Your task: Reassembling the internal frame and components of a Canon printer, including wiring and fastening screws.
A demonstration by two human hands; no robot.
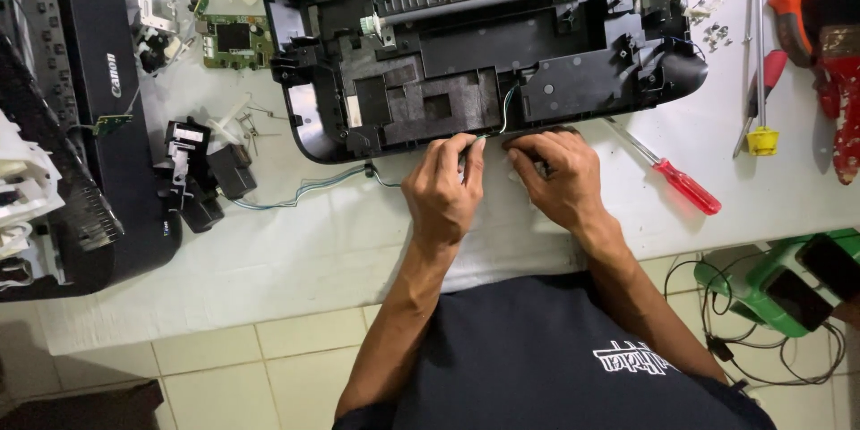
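Both hands (502, 184) on printer base (475, 63)

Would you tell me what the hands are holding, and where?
Left hand pinches the thin wire at the printer base's front edge; right hand presses there, its grip unclear.

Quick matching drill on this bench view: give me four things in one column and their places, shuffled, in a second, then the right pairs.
Things:
1. red-handled screwdriver
2. green circuit board
3. black printer base
4. green stool

Places:
A. on the tiled floor, below the table's edge at the right
B. on the table just right of the right hand
C. directly beyond both hands, its near edge at the fingertips
D. on the table left of the printer base, far from the left hand

Pairs: 1-B, 2-D, 3-C, 4-A
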